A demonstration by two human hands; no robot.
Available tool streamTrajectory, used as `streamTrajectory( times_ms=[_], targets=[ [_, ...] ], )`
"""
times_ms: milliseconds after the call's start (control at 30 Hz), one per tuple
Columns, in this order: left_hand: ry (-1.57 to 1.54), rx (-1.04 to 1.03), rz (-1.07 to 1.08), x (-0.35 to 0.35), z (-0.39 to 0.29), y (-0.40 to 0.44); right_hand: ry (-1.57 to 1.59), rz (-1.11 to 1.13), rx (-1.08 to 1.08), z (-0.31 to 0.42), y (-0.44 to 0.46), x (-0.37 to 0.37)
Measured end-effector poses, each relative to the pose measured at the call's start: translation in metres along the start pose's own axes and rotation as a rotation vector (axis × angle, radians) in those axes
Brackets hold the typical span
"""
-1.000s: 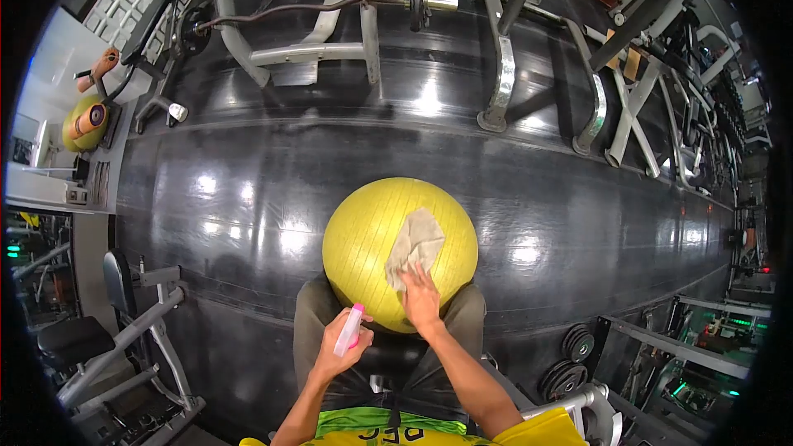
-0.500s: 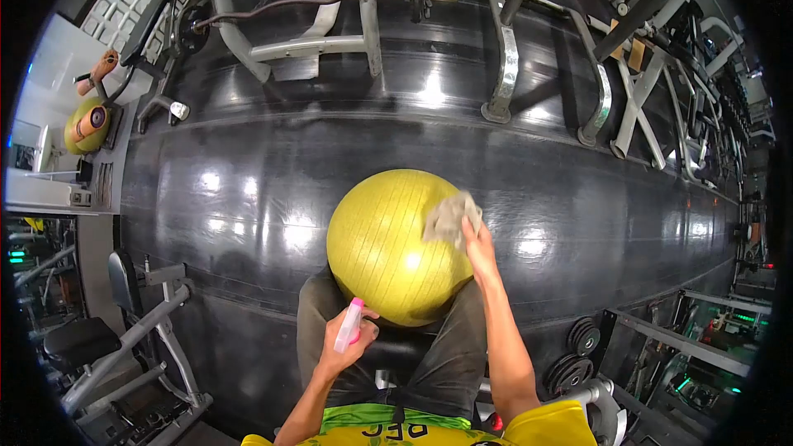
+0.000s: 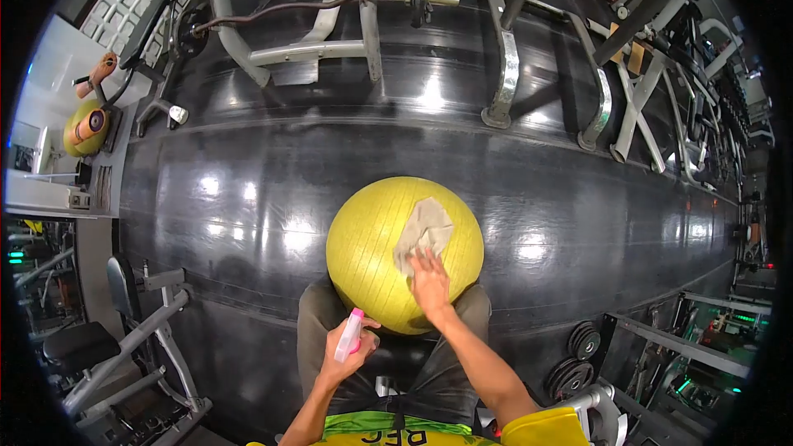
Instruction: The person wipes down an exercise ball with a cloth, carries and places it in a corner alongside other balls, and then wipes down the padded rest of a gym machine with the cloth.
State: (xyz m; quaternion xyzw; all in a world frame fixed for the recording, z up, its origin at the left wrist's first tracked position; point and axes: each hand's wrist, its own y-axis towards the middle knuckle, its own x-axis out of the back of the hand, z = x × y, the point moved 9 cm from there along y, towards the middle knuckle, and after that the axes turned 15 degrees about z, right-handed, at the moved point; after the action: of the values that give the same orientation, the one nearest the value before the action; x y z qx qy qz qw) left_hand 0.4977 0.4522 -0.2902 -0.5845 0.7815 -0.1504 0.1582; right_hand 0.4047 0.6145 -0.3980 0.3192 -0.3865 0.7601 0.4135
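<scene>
A large yellow exercise ball (image 3: 363,239) rests between my knees. My right hand (image 3: 430,282) presses a beige cloth (image 3: 425,227) onto the ball's upper face, its fingers over the cloth's near end. Closed around a spray bottle with a pink-and-white head (image 3: 350,337) is my left hand (image 3: 340,355), just below the ball's near left side. One left finger reaches out toward the ball; whether it touches cannot be made out. Most of the bottle's body is hidden by the hand.
Ahead, a curved barbell (image 3: 314,5) lies across a grey rack. Machine legs (image 3: 505,74) stand at front right. Weight plates (image 3: 570,376) are on the near right, and a padded machine (image 3: 124,347) is on the near left. Another yellow ball (image 3: 76,142) sits far left.
My right hand has moved left and toward me with the cloth, from the ball's right edge onto its middle. The cloth now lies flatter. My left hand has barely shifted.
</scene>
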Motion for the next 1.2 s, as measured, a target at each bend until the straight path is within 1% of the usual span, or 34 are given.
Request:
streamTrajectory(
  times_ms=[100, 133, 200, 233, 300, 333, 400, 433, 467, 500, 533, 567, 633, 667, 700, 733, 767, 833, 867, 900, 933, 967, 1033, 1067, 1133, 1167, 1200],
  targets=[
    [-0.030, -0.019, -0.015, -0.001, 0.000, 0.003, -0.088, 0.115, 0.112, 0.018, -0.044, -0.026],
    [-0.023, -0.037, -0.015, -0.001, -0.002, 0.004, -0.090, 0.118, 0.115, 0.019, -0.057, -0.030],
    [-0.014, -0.051, -0.021, 0.001, -0.001, 0.004, 0.058, 0.178, 0.238, 0.030, -0.080, -0.037],
    [-0.011, -0.061, -0.014, 0.001, -0.001, 0.004, 0.060, 0.179, 0.238, 0.033, -0.086, -0.034],
    [-0.007, -0.071, -0.006, 0.002, -0.001, 0.004, 0.400, 0.458, -0.006, 0.012, -0.092, -0.052],
    [-0.009, -0.077, -0.013, 0.002, -0.001, 0.003, 0.401, 0.459, -0.007, 0.009, -0.092, -0.049],
    [-0.009, -0.082, -0.023, 0.005, -0.001, 0.003, 0.895, 0.393, -0.124, -0.012, -0.084, -0.041],
    [-0.034, -0.082, -0.035, 0.006, 0.002, 0.002, 0.941, 0.189, -0.108, -0.023, -0.076, -0.026],
    [-0.060, -0.080, -0.046, 0.008, 0.004, 0.000, 0.984, 0.158, -0.232, -0.031, -0.067, -0.004],
    [-0.061, -0.077, -0.047, 0.008, 0.003, 0.000, 0.878, -0.016, -0.231, -0.047, -0.055, 0.014],
    [-0.047, -0.072, -0.055, 0.011, 0.001, 0.001, 0.813, -0.236, -0.165, -0.043, -0.040, 0.056],
    [-0.032, -0.067, -0.063, 0.012, 0.000, 0.001, 0.740, -0.273, -0.169, -0.043, -0.022, 0.080],
    [-0.033, -0.075, -0.081, 0.015, 0.002, 0.002, 0.467, -0.194, -0.234, -0.066, 0.018, 0.080],
    [-0.033, -0.083, -0.096, 0.016, 0.002, 0.002, 0.467, -0.194, -0.236, -0.072, 0.033, 0.074],
    [-0.034, -0.083, -0.094, 0.015, 0.000, 0.003, 0.353, -0.154, -0.211, -0.069, 0.050, 0.065],
    [-0.048, -0.063, -0.090, 0.015, -0.001, 0.004, 0.239, -0.115, -0.185, -0.062, 0.061, 0.055],
    [-0.059, -0.045, -0.086, 0.015, -0.002, 0.005, 0.240, -0.118, -0.184, -0.054, 0.062, 0.043],
    [-0.063, -0.035, -0.087, 0.015, 0.002, 0.006, -0.127, -0.149, -0.069, -0.013, 0.049, 0.020],
    [-0.073, -0.025, -0.089, 0.015, 0.005, 0.007, -0.128, -0.153, -0.068, -0.008, 0.040, 0.017],
    [-0.071, -0.028, -0.091, 0.016, 0.008, 0.009, -0.049, -0.145, -0.076, -0.007, 0.031, 0.013],
    [-0.025, -0.024, -0.098, 0.017, 0.010, 0.009, 0.032, -0.134, -0.085, -0.005, 0.020, 0.008],
    [0.020, -0.016, -0.100, 0.017, 0.011, 0.007, 0.034, -0.133, -0.090, 0.001, 0.004, 0.006],
    [-0.022, -0.021, -0.088, 0.016, 0.012, 0.008, 0.022, -0.024, -0.034, 0.013, -0.019, -0.002],
    [-0.066, -0.025, -0.087, 0.016, 0.013, 0.009, 0.014, -0.030, -0.035, 0.015, -0.031, -0.002],
    [-0.046, -0.038, -0.114, 0.019, 0.008, 0.009, 0.135, -0.019, 0.058, 0.018, -0.050, -0.004],
    [-0.016, -0.040, -0.138, 0.023, 0.004, 0.008, 0.131, -0.022, 0.055, 0.013, -0.055, -0.004],
    [-0.013, -0.041, -0.132, 0.026, 0.000, 0.009, 0.243, 0.060, -0.065, -0.007, -0.058, -0.013]
  ],
)
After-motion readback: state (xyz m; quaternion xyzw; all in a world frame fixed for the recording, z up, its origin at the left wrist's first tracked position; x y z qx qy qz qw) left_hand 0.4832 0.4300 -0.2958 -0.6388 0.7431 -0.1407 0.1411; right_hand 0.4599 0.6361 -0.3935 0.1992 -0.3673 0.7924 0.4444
